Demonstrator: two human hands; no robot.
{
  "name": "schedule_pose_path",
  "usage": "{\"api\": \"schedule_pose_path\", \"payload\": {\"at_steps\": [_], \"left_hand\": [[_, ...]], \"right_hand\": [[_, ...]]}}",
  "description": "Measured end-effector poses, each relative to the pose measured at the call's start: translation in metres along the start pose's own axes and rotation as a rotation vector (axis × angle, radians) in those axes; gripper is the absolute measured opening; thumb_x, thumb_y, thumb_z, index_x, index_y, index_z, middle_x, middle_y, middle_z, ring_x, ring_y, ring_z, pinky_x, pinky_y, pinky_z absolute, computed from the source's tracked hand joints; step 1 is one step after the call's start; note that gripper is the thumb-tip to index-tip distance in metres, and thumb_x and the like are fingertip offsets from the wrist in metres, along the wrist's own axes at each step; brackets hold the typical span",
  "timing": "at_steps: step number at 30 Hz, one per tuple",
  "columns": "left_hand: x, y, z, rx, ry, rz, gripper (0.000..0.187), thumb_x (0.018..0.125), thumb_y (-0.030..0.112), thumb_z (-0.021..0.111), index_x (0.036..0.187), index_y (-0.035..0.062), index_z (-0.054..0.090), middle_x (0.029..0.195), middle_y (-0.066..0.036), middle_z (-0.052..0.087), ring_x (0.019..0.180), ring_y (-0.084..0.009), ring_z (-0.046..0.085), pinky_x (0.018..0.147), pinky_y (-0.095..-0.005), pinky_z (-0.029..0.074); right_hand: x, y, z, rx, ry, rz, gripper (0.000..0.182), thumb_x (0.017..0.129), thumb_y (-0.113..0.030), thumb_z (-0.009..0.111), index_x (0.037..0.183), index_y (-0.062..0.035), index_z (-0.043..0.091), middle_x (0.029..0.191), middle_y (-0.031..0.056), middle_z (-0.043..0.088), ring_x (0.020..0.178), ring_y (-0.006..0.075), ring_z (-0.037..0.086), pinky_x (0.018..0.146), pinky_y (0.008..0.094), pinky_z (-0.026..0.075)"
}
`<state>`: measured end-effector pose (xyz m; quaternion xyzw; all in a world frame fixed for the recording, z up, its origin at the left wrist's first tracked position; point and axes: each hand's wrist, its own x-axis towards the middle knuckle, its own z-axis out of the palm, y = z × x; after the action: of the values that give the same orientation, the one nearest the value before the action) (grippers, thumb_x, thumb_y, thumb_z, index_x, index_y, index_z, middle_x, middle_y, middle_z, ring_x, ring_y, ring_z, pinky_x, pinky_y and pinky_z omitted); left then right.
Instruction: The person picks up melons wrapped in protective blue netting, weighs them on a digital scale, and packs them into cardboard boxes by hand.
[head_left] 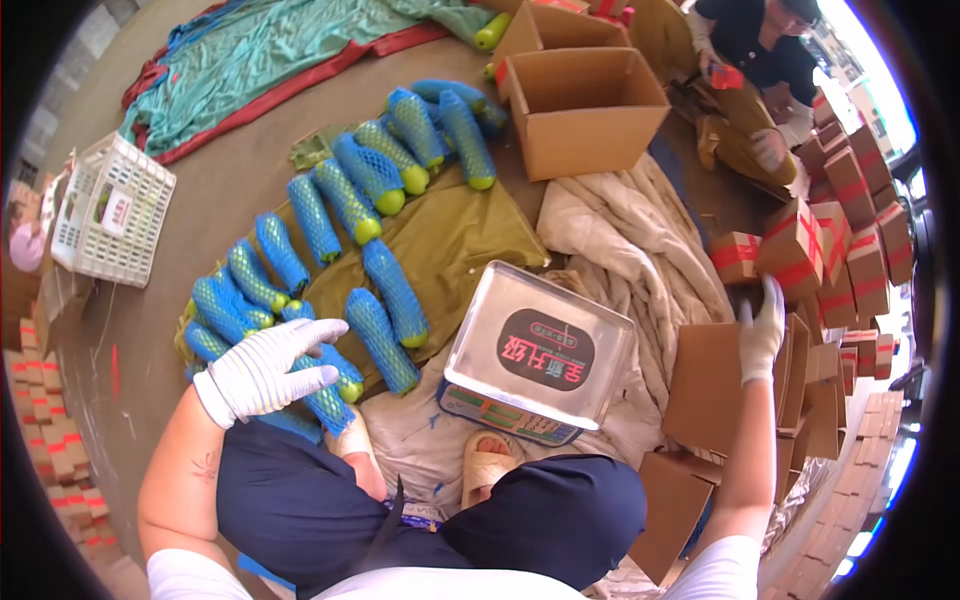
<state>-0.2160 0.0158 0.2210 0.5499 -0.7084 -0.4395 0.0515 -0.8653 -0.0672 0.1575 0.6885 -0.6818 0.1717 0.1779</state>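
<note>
My left hand (265, 370), in a white striped glove, hovers with fingers apart over the near end of a row of green gourds. A gourd in a blue foam net (328, 405) lies just under its fingertips. My right hand (764, 335), also gloved, reaches out to the right, fingers stretched and thumb apart. It is at the upper edge of an upright brown carton (705, 385), beside further open cartons. Between my hands stands a scale (540, 345) with a metal pan, nothing on it. Two netted gourds (382, 340) lie left of the scale.
Open cardboard boxes (585, 110) stand beyond the gourds. At upper right a person (760, 60) holds a red item near stacked red-taped cartons (795, 245). A white plastic crate (120, 210) sits at left. Beige quilt (640, 240) and olive cloth (460, 225) cover the floor.
</note>
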Motion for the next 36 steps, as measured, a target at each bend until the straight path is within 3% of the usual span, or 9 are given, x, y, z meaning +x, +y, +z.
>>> {"api": "schedule_pose_path", "payload": {"at_steps": [4, 9, 15, 19, 21, 23, 25, 28, 36], "left_hand": [[0.006, 0.014, -0.007, 0.023, -0.084, 0.007, 0.057, 0.092, 0.036, 0.06, 0.137, 0.0034, 0.047, 0.115, -0.021, 0.059, 0.105, -0.0343, 0.06, 0.094, -0.0403, 0.047], [0.002, 0.015, -0.015, 0.007, -0.166, 0.06, 0.058, 0.091, 0.034, 0.061, 0.136, -0.0005, 0.046, 0.115, -0.022, 0.06, 0.108, -0.0375, 0.059, 0.096, -0.0406, 0.046], [-0.017, 0.026, -0.031, -0.086, 0.015, 0.119, 0.062, 0.087, 0.033, 0.066, 0.134, -0.0016, 0.047, 0.117, -0.024, 0.06, 0.103, -0.0379, 0.061, 0.09, -0.042, 0.049], [-0.031, 0.027, -0.039, -0.111, -0.021, 0.224, 0.059, 0.086, 0.032, 0.067, 0.131, -0.0022, 0.051, 0.116, -0.024, 0.06, 0.095, -0.0368, 0.063, 0.086, -0.042, 0.051], [-0.041, 0.016, -0.052, -0.007, 0.124, 0.182, 0.062, 0.085, 0.037, 0.067, 0.131, -0.0008, 0.052, 0.126, -0.021, 0.057, 0.115, -0.0376, 0.058, 0.097, -0.0423, 0.046], [-0.053, -0.002, -0.064, 0.041, 0.337, 0.066, 0.057, 0.086, 0.028, 0.065, 0.133, -0.0011, 0.051, 0.124, -0.019, 0.059, 0.117, -0.0322, 0.057, 0.101, -0.0394, 0.042], [-0.056, -0.054, -0.066, -0.14, 0.462, -0.106, 0.051, 0.091, 0.022, 0.06, 0.136, -0.0005, 0.049, 0.125, -0.015, 0.059, 0.115, -0.0235, 0.056, 0.101, -0.0366, 0.043], [-0.065, -0.173, -0.026, 0.076, 0.574, -0.354, 0.05, 0.093, 0.023, 0.061, 0.135, -0.0001, 0.048, 0.125, -0.019, 0.06, 0.114, -0.027, 0.058, 0.1, -0.0364, 0.045], [-0.072, -0.245, 0.148, -0.949, 0.509, -0.752, 0.093, 0.083, 0.038, 0.074, 0.151, 0.0013, 0.021, 0.146, -0.024, 0.04, 0.138, -0.0325, 0.037, 0.111, -0.0423, 0.033]], "right_hand": [[0.124, -0.153, 0.053, 0.111, -0.081, -0.371, 0.068, 0.074, -0.004, 0.071, 0.138, -0.0093, 0.046, 0.146, 0.0155, 0.041, 0.131, 0.0354, 0.043, 0.108, 0.0417, 0.038], [0.225, -0.246, 0.155, -0.224, -0.068, -0.387, 0.083, 0.079, -0.012, 0.066, 0.151, -0.0171, 0.026, 0.156, 0.0098, 0.028, 0.144, 0.0289, 0.027, 0.115, 0.0481, 0.027], [0.206, -0.252, 0.219, -0.679, -0.701, -0.561, 0.035, 0.081, -0.012, 0.064, 0.116, -0.0131, 0.066, 0.112, 0.0112, 0.066, 0.106, 0.0293, 0.064, 0.099, 0.042, 0.046], [0.189, -0.267, 0.103, -0.212, -0.551, -0.554, 0.023, 0.081, -0.013, 0.064, 0.103, -0.0079, 0.068, 0.103, 0.0164, 0.064, 0.097, 0.0358, 0.063, 0.083, 0.0429, 0.051], [0.175, -0.257, 0.031, 0.178, -0.516, -0.528, 0.026, 0.079, -0.009, 0.064, 0.105, -0.0043, 0.066, 0.096, 0.0174, 0.065, 0.091, 0.039, 0.062, 0.079, 0.0434, 0.05], [0.149, -0.275, -0.056, 0.383, -0.704, -0.302, 0.027, 0.082, 0.001, 0.059, 0.109, 0.0016, 0.064, 0.094, 0.0113, 0.071, 0.086, 0.0174, 0.067, 0.078, 0.0304, 0.051], [0.115, -0.277, -0.109, 0.537, -0.82, -0.141, 0.026, 0.081, 0.0, 0.061, 0.107, 0.0032, 0.064, 0.089, 0.0097, 0.071, 0.082, 0.0159, 0.067, 0.074, 0.03, 0.052], [0.062, -0.291, -0.142, 0.259, -0.825, -0.358, 0.025, 0.075, -0.007, 0.067, 0.099, -0.0002, 0.066, 0.083, 0.0154, 0.068, 0.076, 0.0281, 0.067, 0.072, 0.0366, 0.052], [-0.009, -0.356, -0.143, -0.405, -1.119, -0.614, 0.026, 0.071, -0.019, 0.074, 0.092, -0.0034, 0.07, 0.082, 0.0181, 0.067, 0.076, 0.0357, 0.065, 0.07, 0.0409, 0.052]]}}
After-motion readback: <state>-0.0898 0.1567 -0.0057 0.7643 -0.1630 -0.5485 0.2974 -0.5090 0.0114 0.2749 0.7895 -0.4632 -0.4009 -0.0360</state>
